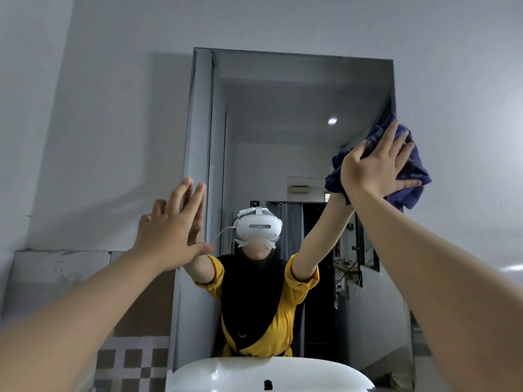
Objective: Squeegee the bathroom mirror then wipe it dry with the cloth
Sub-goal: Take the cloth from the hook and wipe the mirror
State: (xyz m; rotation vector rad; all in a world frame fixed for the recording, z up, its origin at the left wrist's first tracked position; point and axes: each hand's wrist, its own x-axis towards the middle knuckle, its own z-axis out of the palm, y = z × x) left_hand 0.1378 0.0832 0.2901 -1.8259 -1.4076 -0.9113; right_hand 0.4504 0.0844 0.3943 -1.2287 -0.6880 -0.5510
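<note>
cloth (407, 176) under right hand (376, 165), half hidden

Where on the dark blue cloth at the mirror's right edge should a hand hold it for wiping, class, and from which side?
Hold the bunched middle of the blue cloth, coming from the front with a flat, spread palm, as the right hand does. It lies crumpled against the mirror, its edges hanging loose, so pressing the centre keeps it in place.

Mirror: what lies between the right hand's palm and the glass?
In the head view, the blue cloth is bunched between the right hand and the mirror, near its right edge.
</note>
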